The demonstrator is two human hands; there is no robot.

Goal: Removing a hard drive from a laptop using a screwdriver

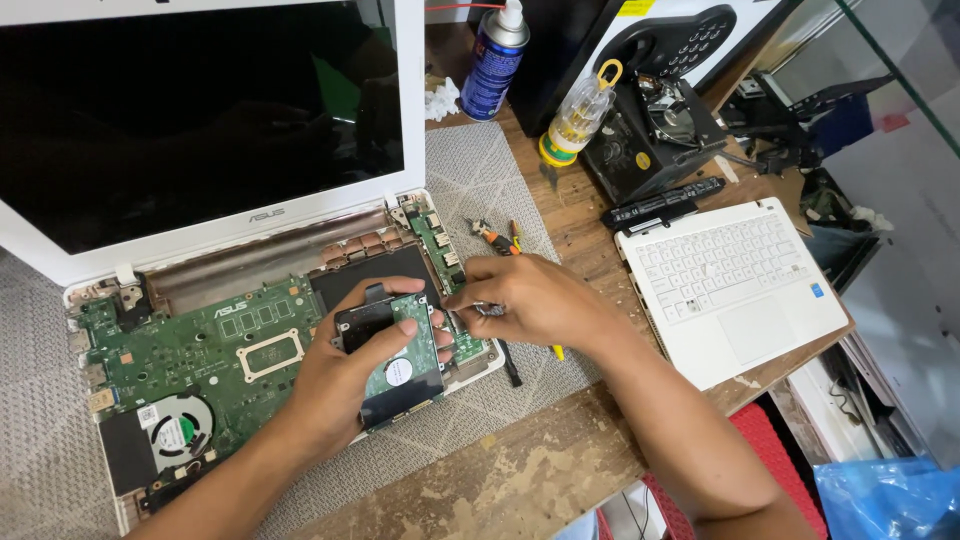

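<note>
Two bare hands over an opened laptop base [200, 350]: left hand [345, 375], grip closed around a hard drive [395, 365] held above the green board. Right hand [530, 300], just right of the drive, pinches a small metal part [487, 309]; pliers [495, 238] beyond on the worktop mat [480, 170].

Blue spray can [495, 60] upright at back of wooden table [520, 470]. Clear screwdriver-bit bottle [575, 120] beside it. White keyboard cover [730, 285] lying right; black battery bar [662, 205] just behind.
</note>
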